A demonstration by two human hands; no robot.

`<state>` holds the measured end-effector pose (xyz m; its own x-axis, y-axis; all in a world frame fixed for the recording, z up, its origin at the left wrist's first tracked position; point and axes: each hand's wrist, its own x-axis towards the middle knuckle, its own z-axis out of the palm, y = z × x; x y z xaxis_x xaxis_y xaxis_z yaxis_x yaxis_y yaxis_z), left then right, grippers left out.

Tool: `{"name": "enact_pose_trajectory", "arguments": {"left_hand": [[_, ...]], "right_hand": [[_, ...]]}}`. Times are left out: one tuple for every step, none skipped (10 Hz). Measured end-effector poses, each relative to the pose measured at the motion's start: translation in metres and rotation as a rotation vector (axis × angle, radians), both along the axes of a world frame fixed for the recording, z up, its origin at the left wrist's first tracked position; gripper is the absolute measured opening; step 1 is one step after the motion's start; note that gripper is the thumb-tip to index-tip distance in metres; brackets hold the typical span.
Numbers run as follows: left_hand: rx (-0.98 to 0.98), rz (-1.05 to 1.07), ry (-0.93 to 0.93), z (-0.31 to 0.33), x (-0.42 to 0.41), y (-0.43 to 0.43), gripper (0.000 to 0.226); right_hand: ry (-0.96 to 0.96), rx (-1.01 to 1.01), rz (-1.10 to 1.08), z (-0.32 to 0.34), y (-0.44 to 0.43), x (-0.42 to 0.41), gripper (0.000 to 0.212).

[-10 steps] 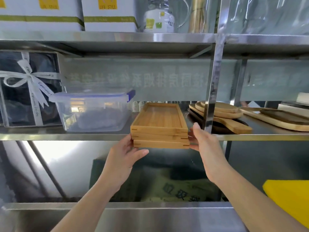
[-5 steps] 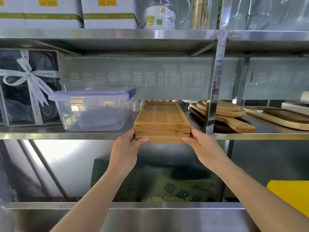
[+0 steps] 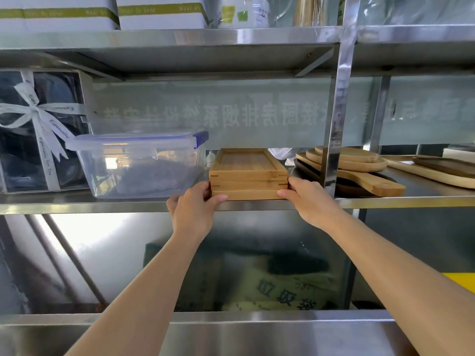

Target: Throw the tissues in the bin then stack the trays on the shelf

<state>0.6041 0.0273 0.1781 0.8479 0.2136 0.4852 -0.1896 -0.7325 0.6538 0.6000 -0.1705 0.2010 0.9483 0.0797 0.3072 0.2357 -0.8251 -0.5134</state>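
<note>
A stack of three rectangular wooden trays (image 3: 248,185) rests on the steel shelf (image 3: 128,205), its short end flush with the shelf's front edge. My left hand (image 3: 192,213) grips the stack's near left corner, thumb across the bottom tray's front. At the near right corner my right hand (image 3: 309,201) holds the stack, thumb on the front and fingers round the side. No tissues or bin are in view.
A clear lidded plastic box (image 3: 138,163) stands just left of the trays, a ribboned gift box (image 3: 38,129) beyond it. A shelf upright (image 3: 336,111) and round wooden boards (image 3: 347,163) lie to the right. White cartons (image 3: 159,11) sit on the upper shelf.
Both hands closed onto the stack's near corners and slid it back onto the shelf; its front end, which overhung the edge, now sits flush with it.
</note>
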Motion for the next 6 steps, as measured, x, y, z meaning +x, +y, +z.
{"name": "enact_pose_trajectory", "arguments": {"left_hand": [[-0.040,-0.021,0.008,-0.001,0.006,0.003,0.032],[-0.088,-0.065,0.011,0.000,0.008,0.003,0.033],[-0.103,-0.067,0.033,0.005,0.005,0.001,0.034],[-0.089,-0.109,0.084,0.007,0.002,0.003,0.036],[-0.078,-0.159,0.118,0.010,-0.012,0.007,0.041],[-0.027,-0.077,0.056,0.018,-0.037,0.014,0.055]], "right_hand": [[-0.020,0.028,-0.009,-0.003,0.001,0.003,0.033],[-0.022,0.062,-0.004,-0.005,0.004,0.008,0.034],[-0.006,0.066,0.004,-0.004,0.004,0.009,0.038],[0.015,0.034,-0.007,-0.005,-0.001,0.010,0.049],[-0.005,0.138,-0.012,-0.002,-0.003,0.000,0.059],[-0.136,0.213,-0.040,0.017,-0.006,-0.025,0.050]]}}
